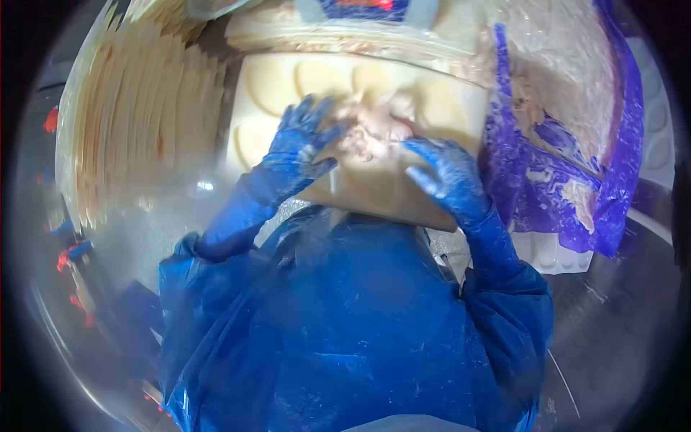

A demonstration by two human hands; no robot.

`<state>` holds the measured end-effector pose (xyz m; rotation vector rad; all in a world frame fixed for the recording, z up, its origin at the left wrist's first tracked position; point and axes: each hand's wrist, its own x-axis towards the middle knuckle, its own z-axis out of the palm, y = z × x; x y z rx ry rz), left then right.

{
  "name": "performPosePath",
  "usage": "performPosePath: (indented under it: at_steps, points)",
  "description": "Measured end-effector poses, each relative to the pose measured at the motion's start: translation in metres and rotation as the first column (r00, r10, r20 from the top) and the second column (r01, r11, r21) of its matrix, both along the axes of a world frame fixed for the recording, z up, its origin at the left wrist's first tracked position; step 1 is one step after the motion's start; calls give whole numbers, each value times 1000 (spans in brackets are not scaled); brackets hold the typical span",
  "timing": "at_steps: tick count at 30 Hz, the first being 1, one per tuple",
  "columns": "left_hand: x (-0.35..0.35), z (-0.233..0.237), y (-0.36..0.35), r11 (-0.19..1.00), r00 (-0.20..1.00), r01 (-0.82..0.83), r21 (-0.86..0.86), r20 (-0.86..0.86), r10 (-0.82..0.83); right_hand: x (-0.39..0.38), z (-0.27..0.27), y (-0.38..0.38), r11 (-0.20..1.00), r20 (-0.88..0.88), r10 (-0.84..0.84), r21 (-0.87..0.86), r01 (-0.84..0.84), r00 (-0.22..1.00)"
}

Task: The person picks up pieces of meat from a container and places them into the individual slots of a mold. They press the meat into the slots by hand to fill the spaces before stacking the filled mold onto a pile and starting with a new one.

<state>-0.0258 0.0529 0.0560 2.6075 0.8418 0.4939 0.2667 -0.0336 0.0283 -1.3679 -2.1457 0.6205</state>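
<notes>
In a blue glove, my left hand (302, 139) lies at the left side of a heap of pale, pinkish meat-like pieces (366, 135), its fingers spread. My right hand (448, 176), also gloved in blue, is at the right side of the heap with fingers apart and its fingertips near the pieces. Both hands are over a cream-coloured tray (252, 147) with rounded hollows. The heap covers part of the tray's middle and is slightly blurred.
Many thin, pale sheets (144, 122) stand in a row at the left. A purple bag (626, 144) with a pale, wet mass (561, 50) lies at the right. Behind the tray are stacked pale slabs (345, 42) and a blue-labelled container (432, 11).
</notes>
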Motion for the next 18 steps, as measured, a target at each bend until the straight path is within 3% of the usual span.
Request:
performPosePath:
  at_steps: [1, 2, 3, 4, 5, 6, 7, 9, 11, 12, 13, 14, 15, 16, 17, 18]
  points:
    - [-26, -10, -14, 993, 985, -107, 50, -129, 112, -2, -12, -2, 1000, -2, 15, -7, -15, 1000]
    - [-40, -14, -21, 973, 943, -202, 112, -246, 224, -5, -17, -1, 943, -279, -263, -275, 186, 923]
    - [-48, -21, -21, 972, 941, -213, 103, -244, 232, -14, -23, 1, 870, -361, -408, -432, 237, 838]
    - [-45, -26, -15, 961, 973, -230, -151, -8, 232, -25, -26, 4, 774, -421, -561, -571, 272, 713]
    - [-36, -37, -15, 962, 974, -148, -230, 134, 182, -49, -25, 14, 883, -301, -463, -236, 405, 834]
    - [-27, -48, -14, 953, 952, -45, -299, 275, 131, -65, -24, 19, 898, -131, -400, 143, 416, 907]
    - [-19, -59, -13, 934, 911, 70, -350, 405, 83, -70, -31, 16, 899, -124, -397, 146, 413, 909]
    - [-18, -52, -30, 992, 979, -116, -53, 161, 123, -67, -64, 5, 956, 95, -132, 277, 102, 987]
    - [-23, -51, -17, 990, 966, -114, -78, 222, 129, -52, -71, -2, 960, -360, -244, -224, 170, 901]
    - [-23, -44, -9, 988, 953, -109, -107, 272, 135, -48, -47, 5, 923, -445, -325, -341, 177, 834]
    - [-17, -36, -3, 971, 975, -211, -109, 45, 217, -47, -28, 12, 876, -514, -412, -451, 171, 753]
    - [1, -38, 6, 988, 973, -149, -49, 173, 155, -49, -21, 23, 882, -302, -465, -242, 405, 832]
    - [21, -41, 16, 995, 952, -96, 21, 295, 86, -47, -38, 32, 880, -296, -469, -239, 411, 832]
    - [34, -51, 23, 995, 951, -93, 24, 299, 82, -43, -66, 41, 927, -77, -369, 40, 373, 926]
    - [46, -67, 29, 994, 976, -98, 51, 201, 85, -42, -80, 45, 922, 172, -308, 297, 248, 936]
    - [51, -75, 34, 992, 990, -103, 80, 103, 94, -46, -63, 50, 925, 255, -310, 305, 228, 916]
